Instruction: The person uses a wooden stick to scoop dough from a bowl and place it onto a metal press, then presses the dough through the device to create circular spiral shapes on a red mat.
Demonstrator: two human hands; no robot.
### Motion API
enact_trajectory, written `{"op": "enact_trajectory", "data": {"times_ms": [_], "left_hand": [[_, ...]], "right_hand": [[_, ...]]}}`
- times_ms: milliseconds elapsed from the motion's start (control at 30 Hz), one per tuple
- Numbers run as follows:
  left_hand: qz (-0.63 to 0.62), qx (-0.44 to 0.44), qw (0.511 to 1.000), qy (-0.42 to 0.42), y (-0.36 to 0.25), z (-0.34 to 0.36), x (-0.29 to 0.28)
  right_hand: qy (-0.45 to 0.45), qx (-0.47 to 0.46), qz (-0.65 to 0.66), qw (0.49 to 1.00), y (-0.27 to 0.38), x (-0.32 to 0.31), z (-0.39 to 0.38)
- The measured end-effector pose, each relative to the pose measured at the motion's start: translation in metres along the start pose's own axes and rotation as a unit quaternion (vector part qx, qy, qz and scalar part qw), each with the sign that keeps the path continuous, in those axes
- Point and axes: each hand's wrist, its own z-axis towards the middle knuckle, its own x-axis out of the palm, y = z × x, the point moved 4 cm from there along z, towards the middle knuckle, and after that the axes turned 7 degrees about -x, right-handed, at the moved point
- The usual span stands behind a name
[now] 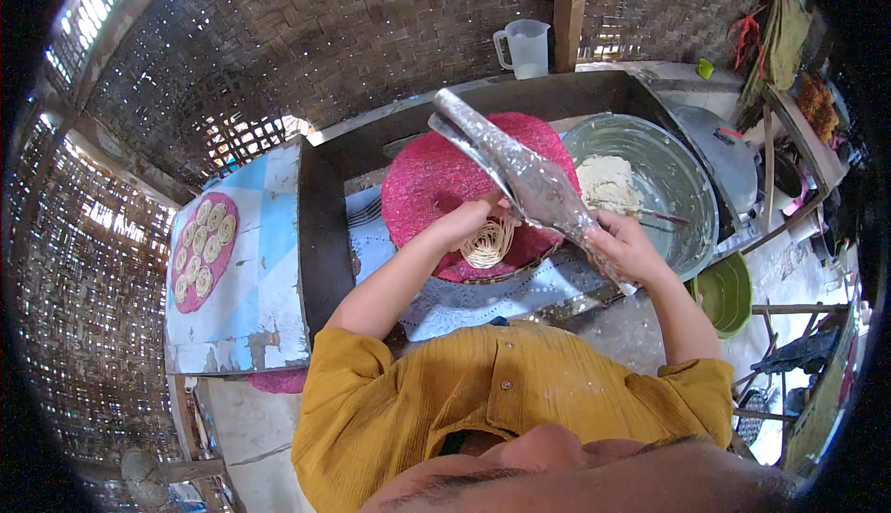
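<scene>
A long two-armed wooden dough press (520, 165), smeared with pale dough, slants across the middle. My right hand (620, 242) is closed around its lower right part. My left hand (471, 220) is bent in against the press's underside, its fingertips partly hidden; it looks closed on it. Beneath, thin pale dough strands (488, 242) lie coiled in a nest beside my left hand. They rest at the near edge of a round pink mat (432, 174). A large grey-green basin (682, 225) stands to the right, holding a lump of white dough (608, 182) and a thin stick.
On a blue-and-white table (264, 314) at left lies another pink mat (197, 295) with several coiled strand rounds. A clear plastic jug (527, 47) stands on the far ledge. Right of the basin are a lidded metal pot (719, 156) and a green tub (724, 295).
</scene>
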Motion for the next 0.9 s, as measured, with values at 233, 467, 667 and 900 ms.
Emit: {"op": "enact_trajectory", "data": {"times_ms": [233,467,667,900], "left_hand": [[0.344,0.011,0.920,-0.189,0.004,-0.021,-0.014],[0.668,0.159,0.670,-0.280,-0.005,-0.066,-0.001],[0.591,0.121,0.663,-0.443,-0.063,-0.084,0.001],[0.372,0.149,0.805,-0.436,-0.133,-0.038,0.078]], "right_hand": [[-0.069,0.026,0.063,0.995,-0.026,-0.021,-0.007],[-0.088,0.017,0.134,0.987,-0.030,-0.040,-0.021],[-0.067,-0.013,0.197,0.978,-0.030,-0.041,-0.022],[0.015,-0.031,0.205,0.978,-0.018,-0.009,0.008]]}}
